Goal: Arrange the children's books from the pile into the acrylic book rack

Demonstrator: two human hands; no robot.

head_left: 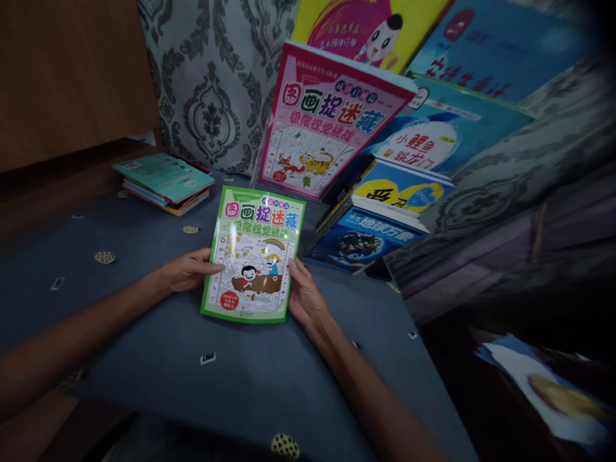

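A green-bordered book (255,256) is held up over the blue-grey table, its cover facing me. My left hand (190,271) grips its left edge, thumb on the cover and fingers behind. At the right edge, my right hand (305,292) holds it the same way. Just behind it, a pink book (322,122) of similar design leans upright in a rack.
The rack also bears a yellow book (332,25), teal book (462,128) and blue globe book (360,240). A stack of books (166,179) lies at the back left of the table (158,359). A patterned curtain (212,96) hangs behind.
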